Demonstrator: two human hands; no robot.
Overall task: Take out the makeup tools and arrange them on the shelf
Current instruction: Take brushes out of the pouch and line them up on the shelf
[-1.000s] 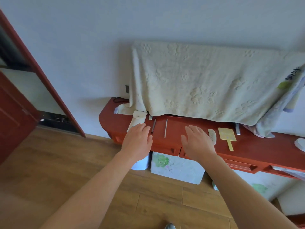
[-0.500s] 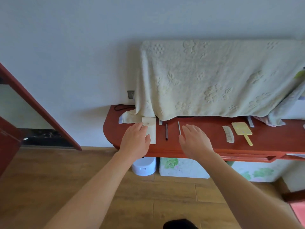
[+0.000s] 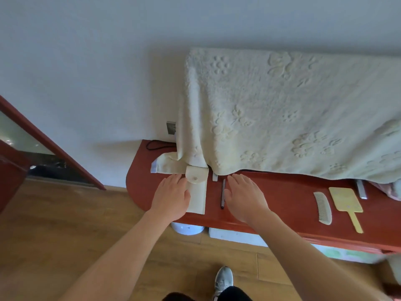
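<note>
Left hand (image 3: 171,196) flat, fingers straight, at pouch (image 3: 196,192) edge; right hand (image 3: 245,198) flat, open, beside dark stick (image 3: 222,193) on shelf (image 3: 282,192).

Red wooden shelf (image 3: 282,192), rounded at its left end. Lying on it from left to right: black cord (image 3: 156,145), towel corner (image 3: 167,165), cream flap pouch (image 3: 196,192), dark pencil (image 3: 222,193), pale comb (image 3: 323,208) just beside a yellow hand mirror (image 3: 346,200).
</note>
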